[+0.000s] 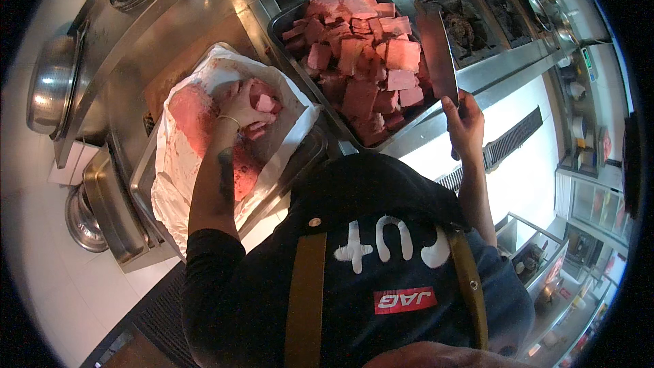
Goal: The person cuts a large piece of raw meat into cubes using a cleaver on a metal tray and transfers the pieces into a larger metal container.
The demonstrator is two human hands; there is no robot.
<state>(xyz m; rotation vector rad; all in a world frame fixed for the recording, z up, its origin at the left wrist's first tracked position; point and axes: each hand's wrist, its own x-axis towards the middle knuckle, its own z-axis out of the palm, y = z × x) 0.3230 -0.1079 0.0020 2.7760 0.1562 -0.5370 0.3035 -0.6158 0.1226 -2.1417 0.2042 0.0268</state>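
My left hand [237, 107] is inside a tray lined with white paper [296, 94], its fingers closed around small pieces of raw meat [266, 103]. More reddish meat [191, 110] lies on the paper beside and below that hand. My right hand [466, 120] grips the handle of a broad-bladed cleaver [437, 53], held with its blade pointing away from me along the right side of a deep metal tray [334, 112]. Many cut chunks of raw meat [357, 56] are heaped in this tray. Part of the left hand's grip is hidden by shadow and meat.
Gas burners [460, 25] sit beyond the cleaver at the right. A perforated metal colander [51, 87] and a steel pan [115, 209] stand at the left. Behind the paper-lined tray is a brown board [204, 30]. A floor drain grate [513, 138] shows at the right.
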